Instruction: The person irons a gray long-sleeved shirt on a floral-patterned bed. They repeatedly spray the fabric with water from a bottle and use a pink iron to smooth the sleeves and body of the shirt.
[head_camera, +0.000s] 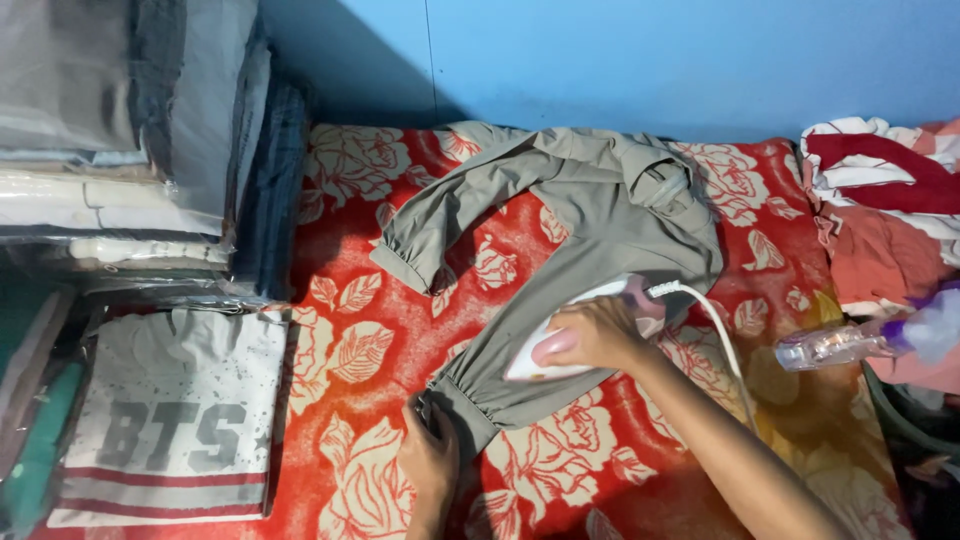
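A grey-green long-sleeved garment (600, 215) lies spread on a red cloth with a cream floral print (350, 350). My right hand (590, 335) grips the handle of a white and pink electric iron (560, 345), which rests on the garment's near sleeve. Its white cord (715, 325) runs off toward the right. My left hand (428, 460) presses down on the gathered cuff (460, 405) of that sleeve, holding it flat at the near edge. The other sleeve bends away to the upper left.
Stacks of folded clothes in clear plastic (120, 140) stand at the left, with a folded grey printed shirt (175, 420) below them. A heap of red, white and pink garments (880, 200) and a clear spray bottle (835, 345) lie at the right. A blue wall (650, 60) rises behind.
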